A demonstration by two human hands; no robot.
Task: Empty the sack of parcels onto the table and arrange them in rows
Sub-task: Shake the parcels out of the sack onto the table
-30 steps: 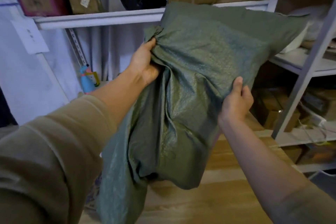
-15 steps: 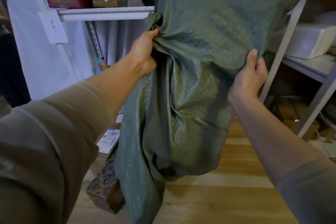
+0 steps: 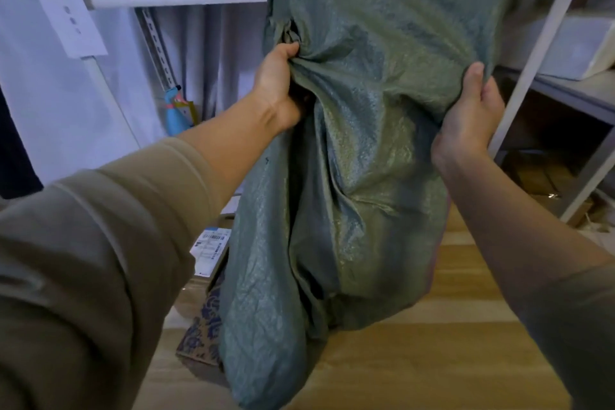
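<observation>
Both hands grip the green sack (image 3: 366,143) upended above the wooden table (image 3: 449,359): left hand (image 3: 278,86) bunching its side, right hand (image 3: 472,116) pinching the other edge. Since a second ago it has risen, baring parcels (image 3: 209,243) at the table's left; emptying looks nearly done

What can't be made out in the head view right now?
- Contents of the green woven sack: opaque fabric hides them.
- The sack's top: cut off by the upper frame edge.
- Parcels on the wooden table: only a labelled parcel and a patterned box show partly; the sack and left sleeve cover the rest.
- Label print: too small.
- Left hand and right hand fingertips: buried in fabric folds.
</observation>
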